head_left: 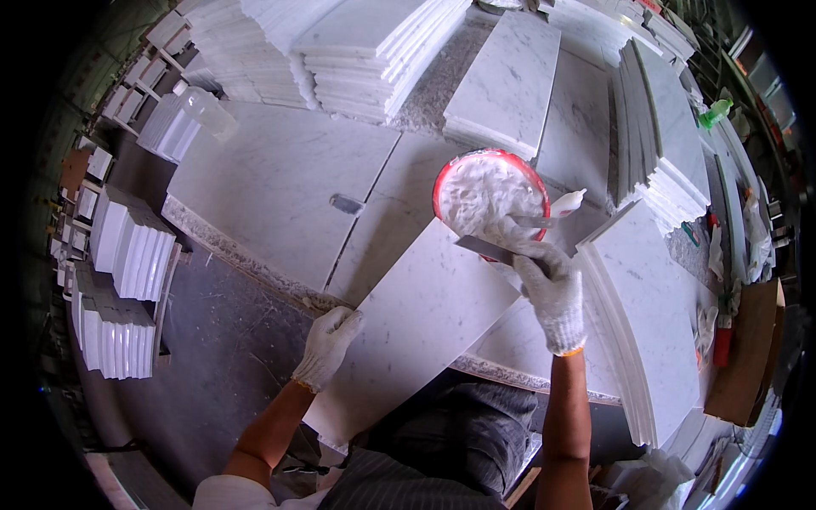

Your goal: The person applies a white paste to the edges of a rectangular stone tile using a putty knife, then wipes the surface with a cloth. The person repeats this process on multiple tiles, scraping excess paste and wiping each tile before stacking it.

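Observation:
A white marble slab (429,310) with grey veins lies slanted in front of me, its lower end reaching past the table edge towards my body. My left hand (330,347), in a white knit glove, is closed on the slab's left edge. Over the slab's right side, my gloved right hand (552,293) grips a putty knife (483,247), its flat metal blade pointing left. Just beyond that blade stands a red-rimmed bucket (438,191) of thick white paste (489,187). A second flat blade (533,221) rests across the bucket's near right side; its handle is hard to make out.
Stacked marble slabs (365,59) rise at the back, with more slabs (625,323) close by my right arm. A white-tipped tube (568,202) lies beside the bucket. Further left are a small metal piece (347,203) and a clear plastic bottle (204,110). A cardboard box (748,353) stands far right.

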The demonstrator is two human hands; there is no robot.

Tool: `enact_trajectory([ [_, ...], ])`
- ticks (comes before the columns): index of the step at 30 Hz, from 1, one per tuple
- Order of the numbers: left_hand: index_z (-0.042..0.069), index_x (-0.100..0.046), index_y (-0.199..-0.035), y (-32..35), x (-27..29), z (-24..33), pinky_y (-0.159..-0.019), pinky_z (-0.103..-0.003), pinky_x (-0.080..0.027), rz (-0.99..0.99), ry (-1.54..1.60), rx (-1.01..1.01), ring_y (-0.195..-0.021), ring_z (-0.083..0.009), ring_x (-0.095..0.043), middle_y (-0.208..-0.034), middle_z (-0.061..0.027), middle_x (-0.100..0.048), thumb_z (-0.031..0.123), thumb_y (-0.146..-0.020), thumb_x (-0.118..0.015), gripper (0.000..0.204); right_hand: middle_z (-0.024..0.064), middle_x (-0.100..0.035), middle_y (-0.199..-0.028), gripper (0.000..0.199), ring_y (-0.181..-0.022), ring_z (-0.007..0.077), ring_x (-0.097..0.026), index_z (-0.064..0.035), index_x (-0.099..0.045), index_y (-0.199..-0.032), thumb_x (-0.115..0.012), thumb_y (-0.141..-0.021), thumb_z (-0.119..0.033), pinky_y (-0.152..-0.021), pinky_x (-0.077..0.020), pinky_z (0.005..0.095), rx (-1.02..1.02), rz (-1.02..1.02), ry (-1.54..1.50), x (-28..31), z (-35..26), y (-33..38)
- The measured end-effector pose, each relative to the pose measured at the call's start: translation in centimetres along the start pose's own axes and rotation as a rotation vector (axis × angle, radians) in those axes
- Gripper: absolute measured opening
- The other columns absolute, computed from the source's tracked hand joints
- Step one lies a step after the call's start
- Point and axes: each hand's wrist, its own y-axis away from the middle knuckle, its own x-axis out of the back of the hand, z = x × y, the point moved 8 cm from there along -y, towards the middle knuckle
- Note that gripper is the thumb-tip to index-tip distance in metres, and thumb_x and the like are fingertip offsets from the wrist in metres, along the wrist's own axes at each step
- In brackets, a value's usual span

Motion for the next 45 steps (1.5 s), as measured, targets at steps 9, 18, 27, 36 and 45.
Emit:
enact_trajectory([
  [9, 0.0, -0.063, -0.087, 0.0, 0.0, 0.5, -0.066, -0.027, -0.04, 0.003, -0.032, 0.016, -0.072, -0.0069, -0.045, -0.072, 0.0006, -0.053, 0.024, -0.097, -0.06, 0.027, 0.0074, -0.068, -0.084, 0.014, -0.064, 0.0111, -0.058, -0.0004, -0.07, -0.102, -0.067, -0.089, 0.0, -0.059, -0.0474, 0.0276, 0.545, 0.265, 0.554, 3.2, -6.2, 1.7],
  [18, -0.001, -0.061, -0.084, 0.2, 0.0, 0.2, -0.063, -0.026, -0.038, 0.001, 0.027, 0.001, -0.071, -0.0056, -0.041, -0.071, 0.0035, -0.047, 0.022, -0.097, -0.059, 0.026, 0.0119, -0.069, -0.107, 0.033, -0.086, 0.0308, -0.069, -0.0112, -0.069, -0.113, -0.074, -0.081, -0.009, -0.071, -0.0556, 0.0364, 0.606, 0.305, 0.716, 3.3, -8.4, 2.0],
  [27, 0.001, -0.06, -0.081, 0.0, -0.1, -0.1, -0.064, -0.026, -0.037, -0.02, 0.053, 0.002, -0.071, -0.0049, -0.041, -0.072, 0.0053, -0.047, 0.023, -0.097, -0.061, 0.027, 0.0074, -0.064, -0.121, 0.041, -0.115, 0.0307, -0.057, -0.0125, -0.069, -0.111, -0.074, -0.072, -0.024, -0.099, -0.0414, 0.0443, 0.536, 0.224, 1.234, 8.7, -7.0, -6.3],
  [36, 0.002, -0.058, -0.08, 0.0, -0.2, -0.2, -0.063, -0.026, -0.037, -0.032, 0.064, -0.029, -0.07, -0.0052, -0.04, -0.071, 0.0054, -0.045, 0.025, -0.098, -0.059, 0.029, 0.011, -0.07, -0.091, 0.031, -0.095, 0.0315, -0.065, -0.0136, -0.071, -0.105, -0.071, -0.077, -0.026, -0.085, -0.0504, 0.0431, 0.494, 0.016, 1.081, 6.7, -5.4, -10.0],
  [45, 0.003, -0.06, -0.082, 0.0, -0.3, -0.2, -0.063, -0.025, -0.036, -0.094, 0.086, -0.012, -0.071, -0.005, -0.039, -0.072, 0.006, -0.045, 0.027, -0.099, -0.058, 0.03, 0.0112, -0.064, -0.114, 0.029, -0.104, 0.0187, -0.061, -0.0041, -0.054, -0.113, -0.068, -0.088, 0.0, -0.09, -0.0485, 0.0311, 0.365, -0.024, 0.05, 8.6, -5.7, 1.8],
])
